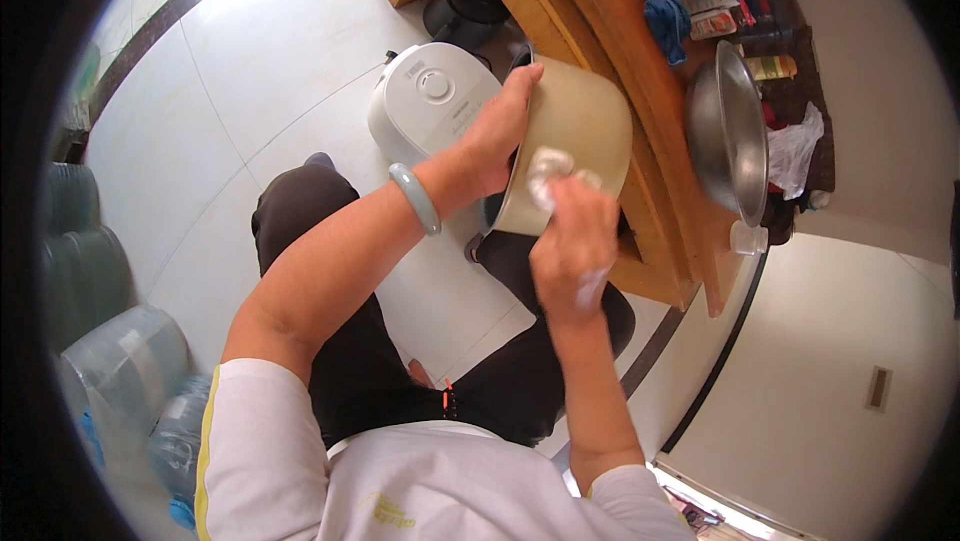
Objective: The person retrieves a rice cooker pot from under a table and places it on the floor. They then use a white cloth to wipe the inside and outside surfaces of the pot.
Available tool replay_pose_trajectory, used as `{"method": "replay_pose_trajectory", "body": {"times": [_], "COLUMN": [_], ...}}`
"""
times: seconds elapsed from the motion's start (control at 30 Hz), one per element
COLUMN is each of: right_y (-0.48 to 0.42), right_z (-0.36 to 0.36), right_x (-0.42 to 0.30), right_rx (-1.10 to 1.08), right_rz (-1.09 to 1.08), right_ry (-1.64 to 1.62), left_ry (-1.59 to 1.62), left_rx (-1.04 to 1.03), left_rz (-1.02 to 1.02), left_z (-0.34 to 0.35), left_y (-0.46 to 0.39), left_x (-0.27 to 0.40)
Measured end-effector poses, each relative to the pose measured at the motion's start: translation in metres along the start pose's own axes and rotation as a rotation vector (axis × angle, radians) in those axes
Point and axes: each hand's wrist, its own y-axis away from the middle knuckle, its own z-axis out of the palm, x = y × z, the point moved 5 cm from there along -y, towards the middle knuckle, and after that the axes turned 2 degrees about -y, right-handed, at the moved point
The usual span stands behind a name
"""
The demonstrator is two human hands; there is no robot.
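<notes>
My left hand [504, 128] grips the rim of a rice cooker's inner pot [581, 117], tilted on its side above my lap. The pot's outside is pale gold, and a strip of its dark inside shows at the left. Against the outer wall my right hand [576, 237] presses a crumpled white cloth or wipe [549, 175]; both are blurred. Just beyond my left forearm, the white rice cooker [435, 102] stands on the floor with its lid down.
A wooden cabinet [600, 30] curves along the right, with a steel basin [724, 136], a blue cloth [666, 24], small packages and a plastic bag [796, 154] on top. A black pot-like container [469, 8] sits beneath. Large clear plastic bottles [131, 353] stand at the left.
</notes>
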Motion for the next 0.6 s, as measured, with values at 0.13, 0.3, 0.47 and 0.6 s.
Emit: {"method": "replay_pose_trajectory", "body": {"times": [0.13, 0.3, 0.47, 0.6], "right_y": [-0.062, -0.029, -0.015, -0.068], "right_z": [-0.006, 0.002, -0.001, -0.006], "right_x": [0.031, 0.003, -0.004, 0.038], "right_rx": [0.112, -0.037, 0.022, 0.032], "right_rz": [0.077, 0.093, 0.115, 0.189], "right_ry": [0.111, 0.134, 0.086, 0.165], "left_ry": [0.005, -0.060, -0.038, -0.072], "left_rx": [-0.026, 0.035, 0.000, -0.051], "left_rz": [-0.042, -0.005, -0.028, -0.069], "left_z": [0.008, -0.003, -0.003, 0.006], "left_y": [0.006, 0.006, 0.002, 0.005], "left_x": [0.000, -0.002, -0.003, -0.007]}}
